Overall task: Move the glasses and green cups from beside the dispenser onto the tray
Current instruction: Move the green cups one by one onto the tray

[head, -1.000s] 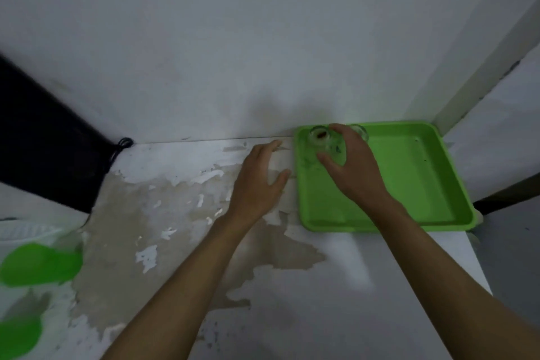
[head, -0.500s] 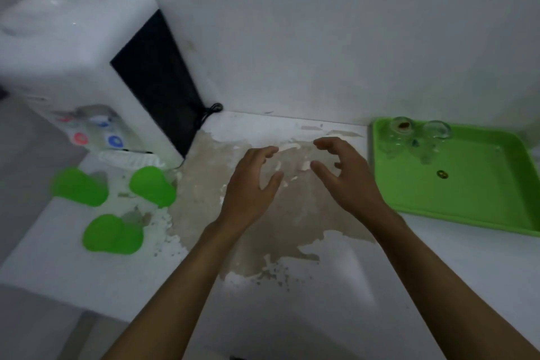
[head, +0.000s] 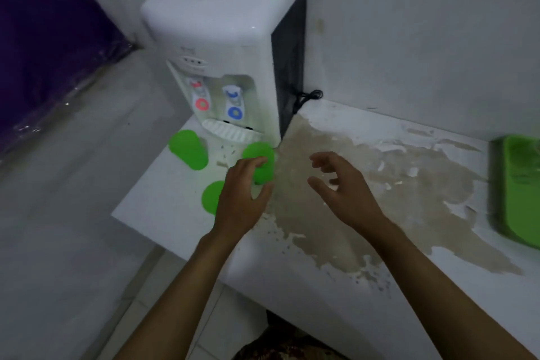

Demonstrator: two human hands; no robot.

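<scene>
Three green cups stand upside down in front of the white water dispenser [head: 222, 47]: one at the left [head: 188, 149], one near the drip tray [head: 261, 159], one at the front [head: 211, 198], partly hidden behind my left hand. My left hand [head: 244, 193] hovers with fingers apart, its fingertips touching the cup near the drip tray without gripping it. My right hand [head: 340, 184] is open above the stained counter, holding nothing. The green tray [head: 517, 184] shows only its left end at the right edge. No glasses are visible.
The white counter [head: 336, 286] has a large brown patch of peeled surface in the middle. The dispenser's black cable [head: 306, 98] lies against the wall behind it. The counter's left edge drops to the floor close to the cups.
My right hand let go of a glass on the tray. Both hands and my view swung left, from the tray across the counter to the cups by the dispenser.
</scene>
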